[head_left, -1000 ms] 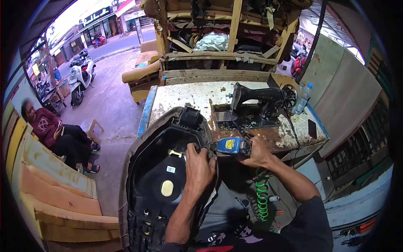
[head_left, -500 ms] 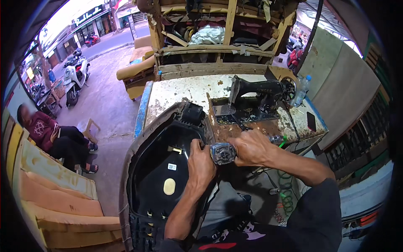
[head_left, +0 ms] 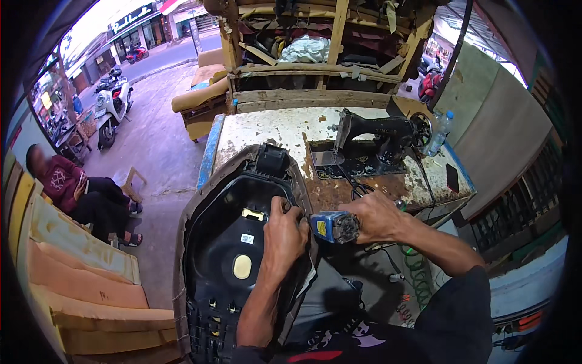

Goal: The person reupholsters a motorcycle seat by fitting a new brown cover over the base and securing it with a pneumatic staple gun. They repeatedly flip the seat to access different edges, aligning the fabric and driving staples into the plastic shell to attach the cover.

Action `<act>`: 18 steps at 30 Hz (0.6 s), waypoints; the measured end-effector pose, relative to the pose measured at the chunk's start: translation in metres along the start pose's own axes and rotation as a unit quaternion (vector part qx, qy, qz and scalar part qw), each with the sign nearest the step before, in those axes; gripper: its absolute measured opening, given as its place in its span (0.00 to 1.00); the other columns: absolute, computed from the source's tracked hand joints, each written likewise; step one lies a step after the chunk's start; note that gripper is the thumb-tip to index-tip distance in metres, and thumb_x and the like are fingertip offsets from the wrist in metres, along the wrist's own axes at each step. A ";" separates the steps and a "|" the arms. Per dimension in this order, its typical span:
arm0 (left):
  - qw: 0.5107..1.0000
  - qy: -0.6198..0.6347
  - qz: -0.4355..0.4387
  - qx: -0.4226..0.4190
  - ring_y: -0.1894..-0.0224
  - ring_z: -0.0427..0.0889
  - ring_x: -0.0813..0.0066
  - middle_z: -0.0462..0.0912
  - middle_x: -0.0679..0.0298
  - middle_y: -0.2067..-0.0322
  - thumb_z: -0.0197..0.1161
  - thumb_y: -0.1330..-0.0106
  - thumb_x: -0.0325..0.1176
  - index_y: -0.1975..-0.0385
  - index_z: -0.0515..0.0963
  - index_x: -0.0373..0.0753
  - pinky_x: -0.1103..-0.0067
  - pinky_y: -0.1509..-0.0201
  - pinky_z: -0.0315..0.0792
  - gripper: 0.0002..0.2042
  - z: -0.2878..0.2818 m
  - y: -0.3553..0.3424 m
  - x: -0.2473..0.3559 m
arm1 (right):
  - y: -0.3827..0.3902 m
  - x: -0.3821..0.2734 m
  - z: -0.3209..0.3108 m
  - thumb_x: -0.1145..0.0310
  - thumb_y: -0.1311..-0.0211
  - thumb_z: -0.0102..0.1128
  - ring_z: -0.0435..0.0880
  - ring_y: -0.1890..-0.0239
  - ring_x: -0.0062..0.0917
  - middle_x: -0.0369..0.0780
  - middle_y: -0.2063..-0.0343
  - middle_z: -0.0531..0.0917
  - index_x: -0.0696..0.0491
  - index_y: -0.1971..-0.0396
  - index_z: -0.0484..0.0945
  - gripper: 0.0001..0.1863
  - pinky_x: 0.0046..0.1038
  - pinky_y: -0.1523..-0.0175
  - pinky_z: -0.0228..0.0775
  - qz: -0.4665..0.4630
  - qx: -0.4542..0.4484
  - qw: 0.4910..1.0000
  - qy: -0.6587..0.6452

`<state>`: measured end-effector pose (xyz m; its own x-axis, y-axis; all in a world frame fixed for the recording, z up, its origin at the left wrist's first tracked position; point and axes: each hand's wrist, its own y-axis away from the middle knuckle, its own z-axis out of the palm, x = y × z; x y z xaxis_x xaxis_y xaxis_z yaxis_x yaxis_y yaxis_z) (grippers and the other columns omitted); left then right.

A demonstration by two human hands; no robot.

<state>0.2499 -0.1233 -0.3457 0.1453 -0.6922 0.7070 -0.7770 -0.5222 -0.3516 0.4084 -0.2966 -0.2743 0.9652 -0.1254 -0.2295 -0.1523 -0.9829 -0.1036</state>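
1. In the head view, a seat (head_left: 203, 242) lies with its black, hollow underside facing up, in front of the person and to the left. Its far end overlaps the near edge of the tabletop (head_left: 267, 124); whether it rests there cannot be told.
2. The left hand (head_left: 284, 236) grasps the right rim of the seat, its fingers curled over the edge of the brown cover.
3. The right hand (head_left: 381, 218) is wrapped around a blue power tool (head_left: 327, 225) with a yellow label. The tool's front end points at the rim, just beside the left hand's fingers; contact with the rim is hard to make out.
4. Inside the seat's underside are a pale oval pad (head_left: 242, 266), a small white sticker (head_left: 247, 238) and a pale yellow bracket (head_left: 253, 214).
5. On the tabletop, beyond the right hand, stands a black sewing machine (head_left: 376, 130), with dark scissors (head_left: 350, 180) lying in front of it. A phone (head_left: 452, 178) and a clear bottle (head_left: 441, 133) are toward the right end.
6. A green coiled hose (head_left: 418, 279) hangs below the right forearm. Well apart, on the left, another person (head_left: 63, 185) sits near stacked foam pieces (head_left: 91, 291).
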 end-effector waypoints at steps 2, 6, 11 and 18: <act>1.000 -0.002 0.004 0.007 0.54 0.83 0.43 0.75 0.48 0.53 0.72 0.44 0.27 0.61 0.85 0.31 0.57 0.52 0.79 0.12 0.003 -0.001 -0.004 | -0.004 -0.020 -0.009 0.62 0.56 0.72 0.87 0.72 0.49 0.51 0.77 0.85 0.55 0.61 0.85 0.20 0.46 0.64 0.79 0.025 -0.020 0.998 0.048; 0.997 -0.012 0.062 0.036 0.57 0.84 0.44 0.76 0.48 0.56 0.72 0.45 0.25 0.62 0.86 0.32 0.58 0.54 0.80 0.11 0.019 0.000 -0.014 | -0.007 -0.030 -0.006 0.66 0.57 0.67 0.86 0.72 0.52 0.54 0.78 0.84 0.55 0.60 0.85 0.20 0.49 0.65 0.79 0.073 -0.040 0.992 0.095; 0.999 -0.006 0.022 0.025 0.60 0.84 0.46 0.76 0.50 0.60 0.71 0.44 0.30 0.63 0.87 0.35 0.59 0.56 0.78 0.10 0.004 -0.001 -0.009 | 0.014 0.001 0.004 0.66 0.54 0.70 0.87 0.72 0.49 0.53 0.76 0.86 0.56 0.56 0.85 0.21 0.45 0.64 0.79 0.031 0.005 0.996 -0.089; 0.998 0.004 0.037 0.041 0.62 0.83 0.46 0.77 0.51 0.62 0.72 0.43 0.31 0.63 0.86 0.35 0.59 0.58 0.78 0.11 0.006 0.000 -0.013 | 0.016 -0.004 0.005 0.66 0.53 0.71 0.88 0.72 0.46 0.51 0.73 0.87 0.55 0.58 0.85 0.19 0.42 0.65 0.81 -0.015 -0.011 0.999 -0.038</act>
<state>0.2517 -0.1173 -0.3592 0.0834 -0.7267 0.6819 -0.7328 -0.5084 -0.4523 0.4009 -0.3115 -0.2797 0.9502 -0.0862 -0.2995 -0.1183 -0.9889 -0.0904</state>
